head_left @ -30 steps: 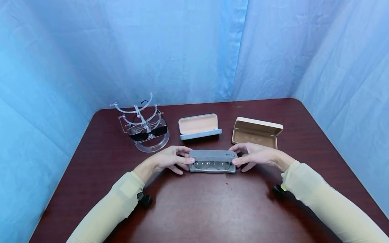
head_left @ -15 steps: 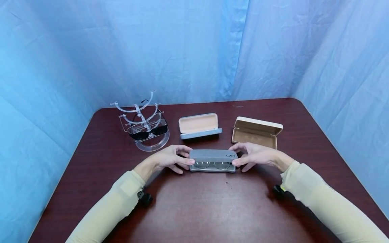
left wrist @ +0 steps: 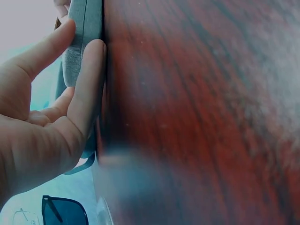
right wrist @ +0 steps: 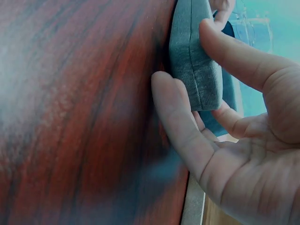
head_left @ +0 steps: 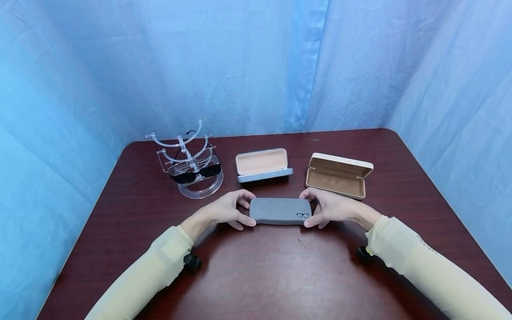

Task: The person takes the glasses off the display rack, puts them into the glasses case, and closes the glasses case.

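A grey glasses case (head_left: 280, 209) with a small glasses emblem lies flat on the table in the head view, its lid closed. My left hand (head_left: 228, 210) grips the left end, thumb at the front corner and forefinger at the back. At the right end my right hand (head_left: 332, 208) holds the case the same way. The left wrist view shows the thumb against the lid of the case (left wrist: 86, 37), above its seam. In the right wrist view, the thumb presses the lid side of the case (right wrist: 194, 61), with lower fingers close to the table. The eyeglasses are hidden inside.
A clear display stand (head_left: 200, 191) at the left carries black sunglasses (head_left: 185, 178) and thin-framed glasses. Behind the grey case stands an open light-blue glasses case (head_left: 262, 163). An open cream-coloured case (head_left: 340, 160) lies right of it, just behind my right hand.
The grey case's lid has swung down towards the front and closed over the eyeglasses. Both thumbs have moved down and forward with the lid.
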The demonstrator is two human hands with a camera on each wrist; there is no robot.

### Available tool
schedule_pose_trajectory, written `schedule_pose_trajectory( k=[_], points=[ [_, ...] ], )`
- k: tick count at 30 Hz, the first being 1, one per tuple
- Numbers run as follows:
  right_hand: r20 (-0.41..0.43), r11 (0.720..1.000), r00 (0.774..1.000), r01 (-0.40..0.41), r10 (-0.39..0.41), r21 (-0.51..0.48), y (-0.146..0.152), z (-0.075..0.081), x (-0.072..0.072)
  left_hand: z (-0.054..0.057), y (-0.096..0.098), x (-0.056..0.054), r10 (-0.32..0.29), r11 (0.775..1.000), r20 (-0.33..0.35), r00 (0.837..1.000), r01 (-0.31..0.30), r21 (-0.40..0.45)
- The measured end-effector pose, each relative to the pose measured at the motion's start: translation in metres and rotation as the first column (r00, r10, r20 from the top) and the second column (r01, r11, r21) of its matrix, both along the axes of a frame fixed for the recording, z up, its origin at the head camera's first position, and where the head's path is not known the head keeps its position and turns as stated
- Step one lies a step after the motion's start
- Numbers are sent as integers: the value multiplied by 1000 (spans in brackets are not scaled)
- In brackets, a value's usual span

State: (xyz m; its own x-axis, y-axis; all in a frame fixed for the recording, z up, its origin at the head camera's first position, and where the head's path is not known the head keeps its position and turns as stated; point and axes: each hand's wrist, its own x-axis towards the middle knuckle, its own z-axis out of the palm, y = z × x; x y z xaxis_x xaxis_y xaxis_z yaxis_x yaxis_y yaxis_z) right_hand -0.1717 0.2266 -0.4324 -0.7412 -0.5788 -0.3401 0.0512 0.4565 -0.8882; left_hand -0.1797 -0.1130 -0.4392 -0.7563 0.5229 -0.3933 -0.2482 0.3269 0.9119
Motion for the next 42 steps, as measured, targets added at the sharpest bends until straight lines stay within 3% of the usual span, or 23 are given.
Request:
schedule_pose_trajectory(
  k=[14, 18, 22, 26, 29, 31, 34, 38, 42],
  points=[
    [46, 1000, 999, 9, -10, 11, 1, 8, -3, 4, -5, 0, 3, 1000, 14, 1000, -2, -2],
    [-13, 999, 1000, 13, -13, 47, 2, 19, -9, 17, -16, -1, -15, 1000, -38, 999, 14, -26],
    [-69, 996, 997, 33, -28, 81, 1, 37, -18, 35, -34, -1, -59, 997, -172, 983, 48, -68],
    [-133, 996, 991, 43, -33, 76, -6, 52, -28, 54, -57, -2, -41, 994, -337, 940, 4, -109],
    [-197, 998, 980, 47, -38, 40, -17, 61, -35, 66, -76, -1, 54, 994, -410, 911, -88, -65],
    [-249, 999, 967, 48, -45, 8, -27, 66, -41, 73, -90, -1, 132, 986, -455, 881, -164, -32],
    [-296, 997, 954, 29, -49, -71, -46, 72, -50, 81, -110, 0, 227, 965, -515, 826, -264, 3],
    [-330, 987, 943, -17, -38, -163, -75, 80, -63, 88, -135, 1, 301, 929, -602, 740, -371, 8],
    [-296, 974, 952, 6, -74, -226, -102, 85, -72, 87, -155, 2, 398, 872, -649, 648, -488, 47]
  ],
)
